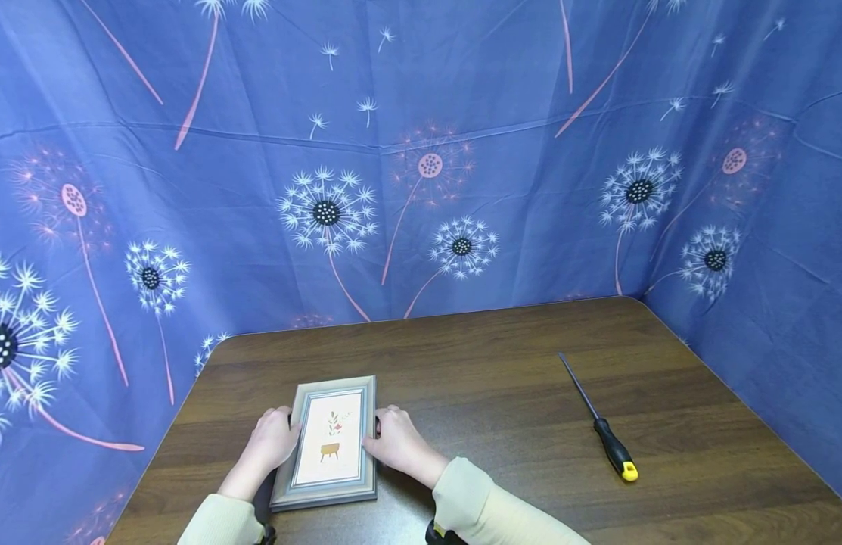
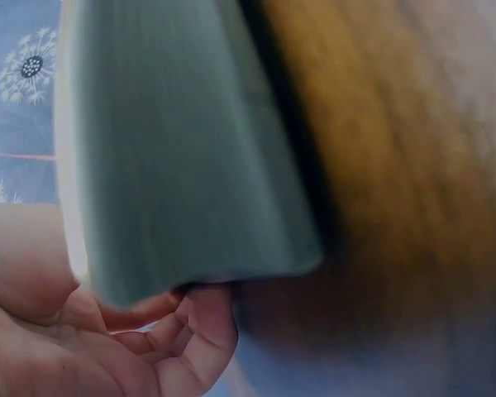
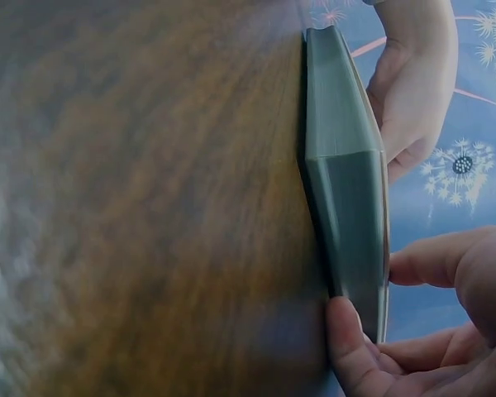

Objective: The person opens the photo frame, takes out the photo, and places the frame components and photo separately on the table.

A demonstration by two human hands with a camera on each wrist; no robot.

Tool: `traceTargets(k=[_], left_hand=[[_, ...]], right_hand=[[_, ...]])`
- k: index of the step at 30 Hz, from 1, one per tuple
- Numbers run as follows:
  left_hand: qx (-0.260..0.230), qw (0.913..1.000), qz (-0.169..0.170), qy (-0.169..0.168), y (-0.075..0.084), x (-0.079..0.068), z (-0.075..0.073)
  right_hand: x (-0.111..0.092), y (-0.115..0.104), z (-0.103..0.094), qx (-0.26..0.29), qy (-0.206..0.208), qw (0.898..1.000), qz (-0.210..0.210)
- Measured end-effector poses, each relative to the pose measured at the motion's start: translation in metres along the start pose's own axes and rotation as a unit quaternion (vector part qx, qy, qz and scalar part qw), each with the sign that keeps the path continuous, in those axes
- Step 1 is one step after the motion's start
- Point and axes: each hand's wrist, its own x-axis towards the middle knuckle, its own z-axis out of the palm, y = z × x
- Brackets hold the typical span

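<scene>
A picture frame (image 1: 325, 493) with a grey-green moulded border lies face up near the table's front left. Inside it shows a white print (image 1: 330, 435) of a plant in an orange pot on legs. My left hand (image 1: 271, 439) grips the left side, thumb along the edge and fingers curled under, as the left wrist view shows beside the frame's side wall (image 2: 174, 157). On the opposite side, my right hand (image 1: 402, 440) holds the right edge between thumb and fingers. The frame's back faces the table and is hidden.
A screwdriver (image 1: 614, 446) with a black and yellow handle lies on the right part of the brown wooden table (image 1: 489, 378), its shaft pointing away. Blue cloth (image 1: 529, 182) with dandelion prints hangs behind the table and along its sides.
</scene>
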Motion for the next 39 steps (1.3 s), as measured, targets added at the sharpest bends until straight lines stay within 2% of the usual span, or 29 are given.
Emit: traceTargets(k=[14, 19, 29, 39], left_hand=[[-0.018, 0.9991, -0.037, -0.005, 0.005, 0.002, -0.006], [-0.017, 0.9993, -0.034, 0.000, 0.008, 0.001, -0.007], [-0.025, 0.9993, -0.026, 0.006, 0.011, -0.001, -0.006], [-0.029, 0.9995, -0.010, 0.008, 0.016, -0.001, -0.004]], right_hand=[[0.000, -0.003, -0.001, 0.012, 0.000, 1.000, 0.021], [0.000, -0.003, -0.001, 0.017, 0.008, 0.999, 0.030], [0.001, -0.001, -0.006, 0.105, 0.012, 0.993, 0.059], [0.004, 0.003, -0.014, 0.090, 0.036, 0.994, 0.057]])
